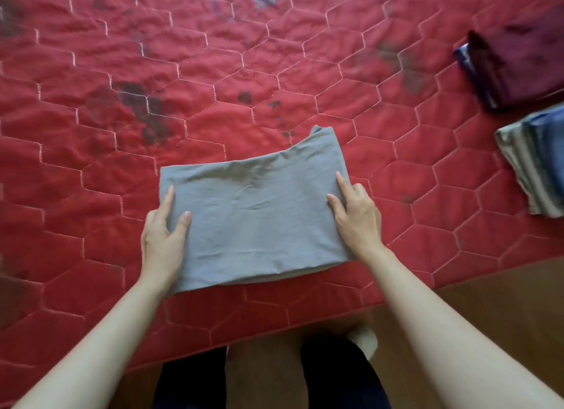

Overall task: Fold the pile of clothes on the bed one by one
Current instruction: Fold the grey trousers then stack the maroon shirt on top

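Grey cloth, a folded garment [256, 213], lies near the front edge of the bed [91, 134] on its red quilted cover, a person's left hand [163, 234] and right hand [355, 213] pinching its two short sides, thumbs on top, apparently to square the fold or lift it. Two folded stacks, one maroon [518, 63], one striped [537, 161], wait at far right.

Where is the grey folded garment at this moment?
In the head view, the grey folded garment lies low in the middle of the red quilted bed, between the left hand and the right hand, which grip its side edges.
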